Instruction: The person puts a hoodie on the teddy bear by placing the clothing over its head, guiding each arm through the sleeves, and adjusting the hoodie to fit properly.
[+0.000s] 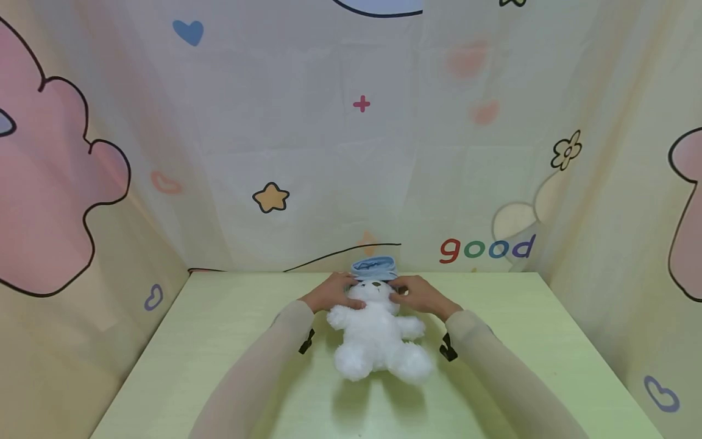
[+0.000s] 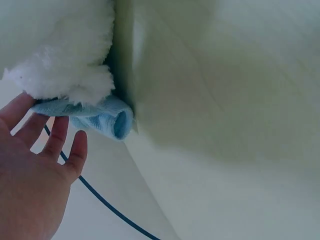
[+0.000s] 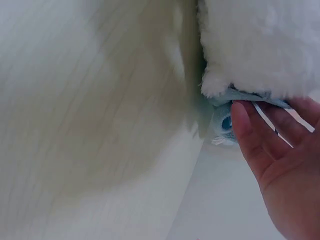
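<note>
A white plush bear [image 1: 377,335] lies face up on the table with its head toward the back wall. At the top of its head is a light blue piece of cloth [image 1: 375,267], bunched, with an opening; a tube-like part of the cloth [image 2: 119,124] shows in the left wrist view. My left hand [image 1: 333,294] holds the cloth's edge at one side of the head, its thumb on the bear's cheek. On the other side, my right hand [image 1: 422,294] holds the edge, with fingertips [image 3: 241,112] against the cloth. The thumbs are hidden in the wrist views.
The pale table [image 1: 230,353] meets a printed cloth wall [image 1: 307,122] just beyond the bear's head. More printed cloth hangs at both sides. In the left wrist view a dark curved line [image 2: 107,204] runs along the back wall.
</note>
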`<state>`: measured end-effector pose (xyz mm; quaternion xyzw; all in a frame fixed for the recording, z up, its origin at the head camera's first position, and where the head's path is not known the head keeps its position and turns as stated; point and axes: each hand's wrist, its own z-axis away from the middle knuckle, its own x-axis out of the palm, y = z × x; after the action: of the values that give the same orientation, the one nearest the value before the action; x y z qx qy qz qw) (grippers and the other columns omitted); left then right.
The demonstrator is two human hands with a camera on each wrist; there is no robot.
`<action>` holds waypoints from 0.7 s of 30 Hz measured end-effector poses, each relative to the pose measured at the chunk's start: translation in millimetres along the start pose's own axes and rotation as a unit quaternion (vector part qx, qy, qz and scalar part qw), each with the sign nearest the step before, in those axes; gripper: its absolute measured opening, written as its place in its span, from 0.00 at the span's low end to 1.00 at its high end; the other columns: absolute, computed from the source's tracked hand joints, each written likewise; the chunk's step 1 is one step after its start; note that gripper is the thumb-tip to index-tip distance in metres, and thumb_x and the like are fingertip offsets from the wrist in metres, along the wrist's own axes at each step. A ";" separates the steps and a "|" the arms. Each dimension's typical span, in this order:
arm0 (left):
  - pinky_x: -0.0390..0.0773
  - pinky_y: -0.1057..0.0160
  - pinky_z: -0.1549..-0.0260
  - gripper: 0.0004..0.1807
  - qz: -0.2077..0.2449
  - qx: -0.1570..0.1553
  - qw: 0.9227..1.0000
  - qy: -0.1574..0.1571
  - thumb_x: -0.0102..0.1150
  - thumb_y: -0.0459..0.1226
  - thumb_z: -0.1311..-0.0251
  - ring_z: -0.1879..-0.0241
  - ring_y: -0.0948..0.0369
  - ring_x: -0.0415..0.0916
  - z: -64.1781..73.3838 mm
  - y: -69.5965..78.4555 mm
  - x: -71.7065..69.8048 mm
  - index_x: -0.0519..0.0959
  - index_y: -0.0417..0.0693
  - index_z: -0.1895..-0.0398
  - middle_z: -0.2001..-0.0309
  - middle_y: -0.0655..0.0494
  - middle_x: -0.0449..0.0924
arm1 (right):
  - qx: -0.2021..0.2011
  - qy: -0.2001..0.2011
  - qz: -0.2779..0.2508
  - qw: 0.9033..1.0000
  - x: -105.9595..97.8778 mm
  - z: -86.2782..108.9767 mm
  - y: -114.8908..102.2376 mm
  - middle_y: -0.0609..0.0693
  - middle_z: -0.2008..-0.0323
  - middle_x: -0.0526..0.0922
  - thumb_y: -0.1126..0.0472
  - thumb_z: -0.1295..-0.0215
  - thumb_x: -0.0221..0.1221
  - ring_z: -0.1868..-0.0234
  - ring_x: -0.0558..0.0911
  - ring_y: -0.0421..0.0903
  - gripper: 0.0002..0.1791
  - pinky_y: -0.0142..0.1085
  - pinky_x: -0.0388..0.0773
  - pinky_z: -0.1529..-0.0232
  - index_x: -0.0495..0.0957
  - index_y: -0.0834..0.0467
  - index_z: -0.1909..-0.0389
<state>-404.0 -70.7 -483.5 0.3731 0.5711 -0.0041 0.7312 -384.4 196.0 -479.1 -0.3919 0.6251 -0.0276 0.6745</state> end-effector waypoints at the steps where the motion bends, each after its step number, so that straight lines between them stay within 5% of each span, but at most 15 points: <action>1: 0.60 0.44 0.30 0.41 0.017 0.004 1.000 0.006 0.66 0.57 0.45 0.26 0.45 0.55 0.5 -0.4 1.3 0.70 0.46 0.32 0.28 0.46 0.64 | -0.001 0.002 -0.004 1.000 0.6 0.1 0.2 0.58 0.49 0.83 0.55 0.32 0.59 0.49 0.82 0.53 0.20 0.50 0.78 0.47 0.76 0.62 0.44; 8: 0.69 0.47 0.36 0.42 0.112 0.023 0.992 0.047 0.72 0.50 0.47 0.33 0.48 0.68 3.2 3.1 6.4 0.64 0.43 0.34 0.34 0.42 0.71 | -0.013 0.009 -0.001 1.000 2.2 2.0 -1.7 0.62 0.47 0.80 0.59 0.33 0.60 0.48 0.81 0.56 0.27 0.52 0.77 0.46 0.67 0.61 0.35; 14: 0.64 0.48 0.32 0.39 0.063 0.030 0.996 0.048 0.69 0.48 0.43 0.30 0.47 0.62 5.8 9.2 9.2 0.68 0.41 0.32 0.32 0.43 0.68 | -0.068 0.025 0.072 0.995 5.1 1.1 -0.4 0.59 0.48 0.77 0.61 0.34 0.61 0.49 0.78 0.54 0.19 0.50 0.75 0.45 0.77 0.65 0.45; 21: 0.66 0.49 0.35 0.31 0.028 0.046 0.997 0.063 0.68 0.45 0.41 0.36 0.48 0.66 6.0 14.7 8.8 0.72 0.40 0.39 0.38 0.44 0.72 | -0.097 0.096 0.141 0.981 9.4 -0.5 -5.0 0.56 0.48 0.76 0.63 0.39 0.65 0.48 0.75 0.53 0.14 0.49 0.75 0.47 0.81 0.59 0.52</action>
<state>-389.5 -59.7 -482.6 0.4221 0.6043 0.0137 0.6756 -380.5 187.3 -484.0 -0.3588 0.7356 0.0910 0.5673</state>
